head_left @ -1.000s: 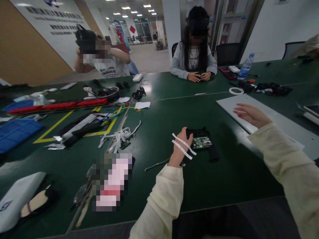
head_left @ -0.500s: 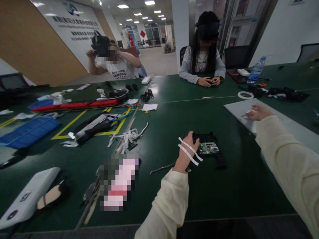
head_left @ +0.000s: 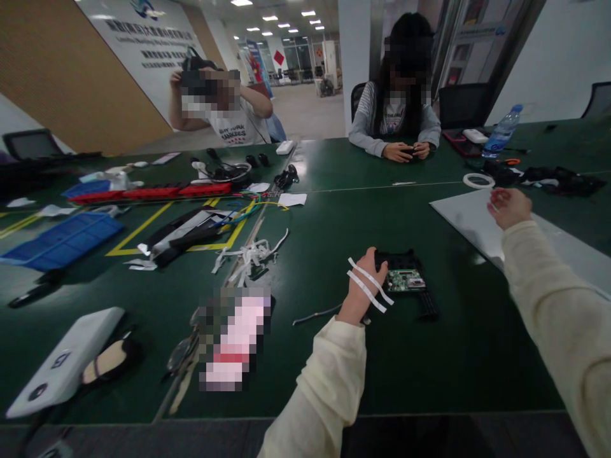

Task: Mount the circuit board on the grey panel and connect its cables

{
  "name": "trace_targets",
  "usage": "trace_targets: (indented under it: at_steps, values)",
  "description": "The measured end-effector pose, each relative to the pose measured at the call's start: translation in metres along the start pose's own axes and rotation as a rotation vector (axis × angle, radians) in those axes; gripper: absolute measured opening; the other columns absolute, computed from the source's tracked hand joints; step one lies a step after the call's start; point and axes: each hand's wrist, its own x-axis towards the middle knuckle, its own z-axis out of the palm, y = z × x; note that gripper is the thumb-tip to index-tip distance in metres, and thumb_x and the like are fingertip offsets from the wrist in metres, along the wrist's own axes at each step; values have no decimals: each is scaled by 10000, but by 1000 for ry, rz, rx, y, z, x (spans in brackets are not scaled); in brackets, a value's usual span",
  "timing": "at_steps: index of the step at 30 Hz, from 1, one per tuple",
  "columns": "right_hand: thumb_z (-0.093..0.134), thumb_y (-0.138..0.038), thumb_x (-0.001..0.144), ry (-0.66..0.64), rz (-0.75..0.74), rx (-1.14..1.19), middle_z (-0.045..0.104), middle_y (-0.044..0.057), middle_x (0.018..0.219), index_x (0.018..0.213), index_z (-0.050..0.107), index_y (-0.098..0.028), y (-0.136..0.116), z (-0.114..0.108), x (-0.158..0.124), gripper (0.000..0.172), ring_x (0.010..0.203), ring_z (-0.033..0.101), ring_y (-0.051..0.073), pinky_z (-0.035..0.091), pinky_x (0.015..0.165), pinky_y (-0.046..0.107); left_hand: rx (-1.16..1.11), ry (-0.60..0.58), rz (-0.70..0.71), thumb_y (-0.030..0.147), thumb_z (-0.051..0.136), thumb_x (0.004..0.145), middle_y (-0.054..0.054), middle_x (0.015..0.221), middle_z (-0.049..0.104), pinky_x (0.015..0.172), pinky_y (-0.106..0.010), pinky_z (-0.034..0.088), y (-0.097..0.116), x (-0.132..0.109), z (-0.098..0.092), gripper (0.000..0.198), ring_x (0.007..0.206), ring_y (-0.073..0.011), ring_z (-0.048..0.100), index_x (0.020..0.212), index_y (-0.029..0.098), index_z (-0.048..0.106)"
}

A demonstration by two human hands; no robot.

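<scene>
My left hand [head_left: 365, 283] grips the left edge of a black plastic frame [head_left: 401, 259] lying on the table. Set in that frame is a green circuit board [head_left: 405, 280]. Two white strips [head_left: 366, 294] lie across the back of this hand. Over the far end of a pale flat board [head_left: 470, 219], my right hand [head_left: 512, 207] is raised with its fingers curled inward. Whatever is between those fingers is too small to name. A roll of white tape [head_left: 478, 181] lies just beyond it, and a thin grey cable [head_left: 317, 314] runs left of my left hand.
Left of centre are a tangle of white strips [head_left: 252, 257], a phone with a blurred screen [head_left: 238, 343] and glasses [head_left: 180, 356]. Farther left lie a white phone [head_left: 67, 362] and a blue tray [head_left: 67, 238]. Two people sit across the table; a water bottle [head_left: 502, 132] stands far right.
My right hand has lifted slightly and turned, its fingers curling in more over the pale board. My left hand stays on the black frame. The whole view has shifted a little.
</scene>
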Motion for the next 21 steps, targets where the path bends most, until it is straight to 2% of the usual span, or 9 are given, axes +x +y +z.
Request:
trace_targets:
  at_steps: [2, 4, 6, 8, 11, 13, 14, 17, 21]
  values:
    - [363, -177, 904, -127, -15, 37, 569, 202, 1158, 972, 605, -91, -14, 8, -17, 266, 833, 577, 67, 438, 702, 241, 7, -5, -6, 330, 503, 892, -103, 966, 657, 704, -271, 482, 0, 0, 0, 426, 854, -191, 643, 1265, 138, 434]
    - [423, -251, 895, -285, -52, 84, 590, 152, 1122, 940, 616, -133, -20, 14, -57, 230, 841, 576, 71, 447, 729, 225, 11, -8, -14, 330, 505, 891, -100, 963, 657, 700, -273, 483, 0, 1, 0, 427, 855, -193, 643, 1267, 140, 434]
    - [506, -282, 871, -609, -98, 168, 605, 83, 1035, 983, 618, -185, -16, 17, -119, 186, 836, 569, 86, 462, 762, 242, 13, 6, -9, 327, 512, 888, -99, 963, 655, 705, -278, 484, -1, 1, 1, 420, 866, -198, 640, 1258, 141, 440]
    - [577, -313, 840, -901, -88, 69, 615, 31, 907, 1025, 635, -225, -2, 16, -191, 213, 768, 565, 100, 477, 714, 251, 4, 15, -4, 331, 519, 884, -95, 964, 652, 719, -284, 483, -2, 2, 2, 404, 870, -201, 636, 1238, 148, 456]
    - [562, -366, 853, -1195, -14, -108, 617, 13, 808, 1073, 650, -243, 31, 9, -278, 268, 665, 556, 113, 475, 609, 261, -18, -17, -25, 365, 524, 879, -83, 935, 649, 694, -287, 482, -4, 4, 4, 398, 804, -193, 635, 1215, 158, 470]
    - [540, -384, 862, -1255, 13, -101, 623, 13, 807, 1096, 648, -242, 56, 7, -309, 294, 619, 546, 109, 462, 557, 255, -14, -12, -21, 372, 520, 879, -80, 920, 645, 676, -285, 477, -5, 5, 5, 406, 780, -191, 632, 1220, 159, 463]
    - [529, -391, 868, -1239, 23, -112, 624, 16, 812, 1108, 645, -240, 67, 6, -317, 306, 608, 543, 109, 454, 536, 251, -5, 3, -13, 366, 517, 880, -81, 915, 644, 673, -286, 475, -6, 5, 6, 407, 781, -193, 632, 1223, 156, 458]
    - [505, -401, 877, -1148, -13, -186, 627, 25, 826, 1120, 645, -233, 93, 8, -322, 327, 599, 547, 111, 437, 497, 238, 13, 32, 15, 355, 511, 884, -83, 891, 641, 662, -287, 470, -6, 5, 8, 407, 778, -200, 633, 1229, 146, 450]
    - [493, -368, 881, -1114, -95, -294, 633, 18, 854, 1189, 608, -261, 101, 7, -322, 345, 558, 572, 99, 449, 505, 232, 45, 38, 7, 361, 508, 888, -73, 849, 638, 642, -285, 466, -6, 5, 9, 394, 748, -198, 631, 1214, 146, 462]
